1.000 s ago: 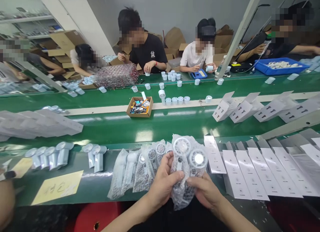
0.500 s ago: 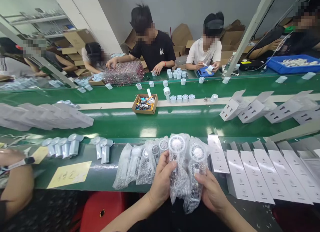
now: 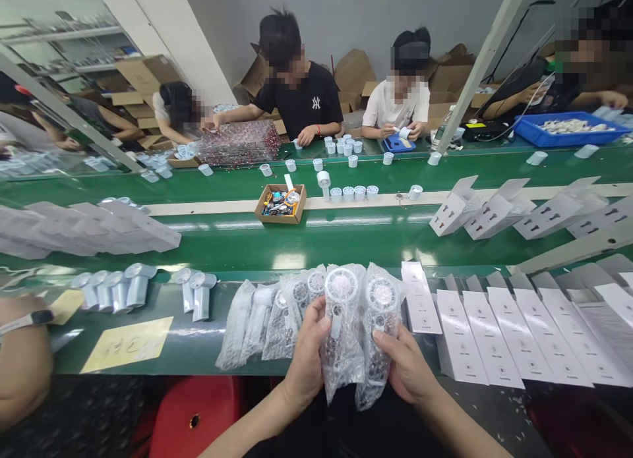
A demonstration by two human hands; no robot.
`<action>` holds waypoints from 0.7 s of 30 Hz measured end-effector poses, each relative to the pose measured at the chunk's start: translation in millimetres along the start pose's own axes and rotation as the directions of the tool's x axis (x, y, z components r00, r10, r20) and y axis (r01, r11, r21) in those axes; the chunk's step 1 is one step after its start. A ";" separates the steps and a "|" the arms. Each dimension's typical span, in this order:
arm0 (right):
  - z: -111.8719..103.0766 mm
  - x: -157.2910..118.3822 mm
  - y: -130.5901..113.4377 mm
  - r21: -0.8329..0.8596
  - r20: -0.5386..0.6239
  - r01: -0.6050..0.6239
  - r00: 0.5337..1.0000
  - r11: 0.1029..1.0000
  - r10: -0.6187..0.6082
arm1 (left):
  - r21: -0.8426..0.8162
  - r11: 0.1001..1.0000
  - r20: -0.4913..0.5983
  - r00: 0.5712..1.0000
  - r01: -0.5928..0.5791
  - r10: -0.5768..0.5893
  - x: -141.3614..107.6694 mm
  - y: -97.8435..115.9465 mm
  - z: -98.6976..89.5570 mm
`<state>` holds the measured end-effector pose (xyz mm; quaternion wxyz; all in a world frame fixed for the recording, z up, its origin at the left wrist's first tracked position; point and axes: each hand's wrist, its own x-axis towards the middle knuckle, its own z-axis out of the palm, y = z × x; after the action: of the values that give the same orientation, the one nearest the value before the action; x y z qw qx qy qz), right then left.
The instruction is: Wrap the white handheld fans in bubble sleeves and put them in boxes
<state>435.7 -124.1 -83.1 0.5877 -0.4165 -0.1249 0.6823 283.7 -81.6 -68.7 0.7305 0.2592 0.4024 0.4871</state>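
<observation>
My left hand (image 3: 307,349) is closed round a handheld fan (image 3: 342,313) in a bubble-wrap bag, thumb on its front. In my right hand (image 3: 406,359) is a second bagged handheld fan (image 3: 382,306), its round grille facing me. Both fans are upright, side by side, in front of the bench's near edge. Behind and left of them, several more bubble-wrapped fans (image 3: 257,319) lean in a row on the bench. Right of my hands stands a row of open white boxes (image 3: 462,333), with another white box (image 3: 419,300) nearer the fans.
Unwrapped light-blue fans (image 3: 133,286) and a yellow paper (image 3: 127,344) lie to the left, near a co-worker's arm (image 3: 24,359). Beyond runs a green conveyor (image 3: 297,244) with a small carton (image 3: 280,204) of parts. Co-workers sit opposite. A red stool (image 3: 198,422) stands below.
The view has shifted slightly, so most things sit a little further left. Both hands keep hold of the wrapped fans, which look slightly straighter and higher.
</observation>
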 end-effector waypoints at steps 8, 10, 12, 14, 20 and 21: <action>-5.0 2.5 -2.1 -0.014 0.076 -0.051 0.996 0.999 0.051 | 0.111 0.986 0.039 0.992 -0.126 0.122 -8.5 -9.8 -10.1; -3.6 3.5 -2.9 -0.008 0.111 -0.074 0.991 0.997 0.075 | 0.195 0.967 0.061 0.986 -0.162 0.152 -10.8 -11.7 -11.6; 0.1 4.1 -3.3 -0.014 0.169 -0.089 0.981 0.996 0.090 | 0.270 0.946 0.070 0.983 -0.181 0.168 -12.6 -13.2 -12.0; 5.7 3.9 -3.2 -0.024 0.208 -0.087 0.974 0.996 0.090 | 0.318 0.929 0.060 0.982 -0.191 0.182 -14.2 -14.3 -11.7; 23.1 6.7 -0.9 -0.089 0.233 -0.112 0.964 0.990 0.130 | 0.300 0.949 0.089 0.993 -0.100 0.077 -23.6 -18.3 -19.3; 25.6 8.5 0.2 -0.097 0.248 -0.120 0.958 0.988 0.141 | 0.284 0.957 0.100 0.994 -0.062 0.035 -25.8 -19.6 -22.8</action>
<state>417.6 -108.3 -70.9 0.5030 -0.3564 -0.1990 0.7618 269.2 -113.4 -87.5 0.6912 0.3947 0.4275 0.4286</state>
